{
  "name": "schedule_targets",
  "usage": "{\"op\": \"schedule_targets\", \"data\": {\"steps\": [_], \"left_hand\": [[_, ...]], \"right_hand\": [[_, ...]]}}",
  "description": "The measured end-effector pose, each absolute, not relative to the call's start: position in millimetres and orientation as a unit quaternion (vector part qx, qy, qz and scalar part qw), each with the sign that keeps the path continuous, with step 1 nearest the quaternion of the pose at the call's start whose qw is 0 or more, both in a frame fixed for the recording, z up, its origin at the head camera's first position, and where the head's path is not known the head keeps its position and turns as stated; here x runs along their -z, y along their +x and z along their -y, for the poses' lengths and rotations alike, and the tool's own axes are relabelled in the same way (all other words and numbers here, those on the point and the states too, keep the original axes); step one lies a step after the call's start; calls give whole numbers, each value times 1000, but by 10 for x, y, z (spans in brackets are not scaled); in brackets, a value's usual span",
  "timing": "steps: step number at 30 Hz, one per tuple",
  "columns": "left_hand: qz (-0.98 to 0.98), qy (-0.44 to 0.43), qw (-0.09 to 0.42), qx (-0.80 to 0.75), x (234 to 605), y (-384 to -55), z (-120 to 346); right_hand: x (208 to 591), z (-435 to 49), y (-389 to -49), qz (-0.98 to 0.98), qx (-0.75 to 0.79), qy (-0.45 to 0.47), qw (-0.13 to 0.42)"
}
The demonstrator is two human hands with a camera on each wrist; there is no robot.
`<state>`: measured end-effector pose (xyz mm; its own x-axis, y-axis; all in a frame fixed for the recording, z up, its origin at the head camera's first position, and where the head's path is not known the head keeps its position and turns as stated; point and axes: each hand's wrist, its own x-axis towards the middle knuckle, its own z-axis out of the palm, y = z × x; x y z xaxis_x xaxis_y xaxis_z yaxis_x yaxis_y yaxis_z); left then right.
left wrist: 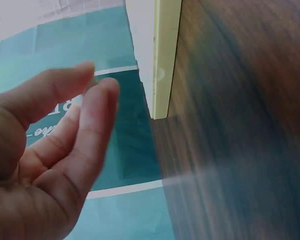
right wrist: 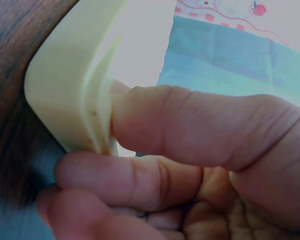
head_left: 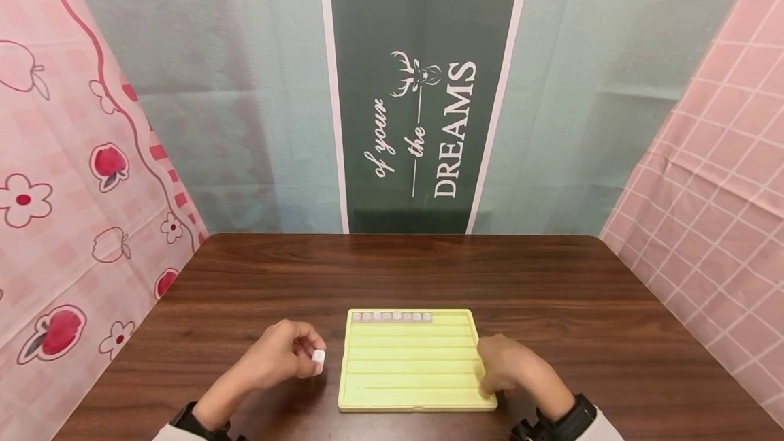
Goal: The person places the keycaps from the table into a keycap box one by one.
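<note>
A yellow tray [head_left: 416, 367] with raised ridges across it lies on the table. Along its back ridge, from the left corner, runs a row of small pale keycaps [head_left: 392, 317]. My left hand [head_left: 284, 354], left of the tray, pinches a white keycap [head_left: 318, 357] between thumb and fingertips; in the left wrist view the fingers mostly hide it. At the tray's right side, near the front corner, my right hand [head_left: 508, 365] grips the edge. The right wrist view has the thumb [right wrist: 155, 120] over the rim and curled fingers against the outer wall.
The dark wooden table [head_left: 275, 271] reaches back to a green-grey curtain [head_left: 202, 87] with lettering. Pink patterned cloths hang at the left and right sides. Each wrist wears a black strap [head_left: 205, 420].
</note>
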<state>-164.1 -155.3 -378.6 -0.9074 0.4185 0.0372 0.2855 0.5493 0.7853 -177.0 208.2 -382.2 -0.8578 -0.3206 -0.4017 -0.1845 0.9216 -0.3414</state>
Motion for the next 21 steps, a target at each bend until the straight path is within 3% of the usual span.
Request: {"op": "schedule_targets", "data": {"steps": [9, 21], "left_hand": [[-865, 144, 37, -479, 3813, -1664, 1521], [-820, 95, 40, -562, 3842, -1799, 1497]], "right_hand": [[3819, -2090, -1761, -951, 157, -135, 229], [3816, -2083, -1759, -950, 164, -135, 230]]}}
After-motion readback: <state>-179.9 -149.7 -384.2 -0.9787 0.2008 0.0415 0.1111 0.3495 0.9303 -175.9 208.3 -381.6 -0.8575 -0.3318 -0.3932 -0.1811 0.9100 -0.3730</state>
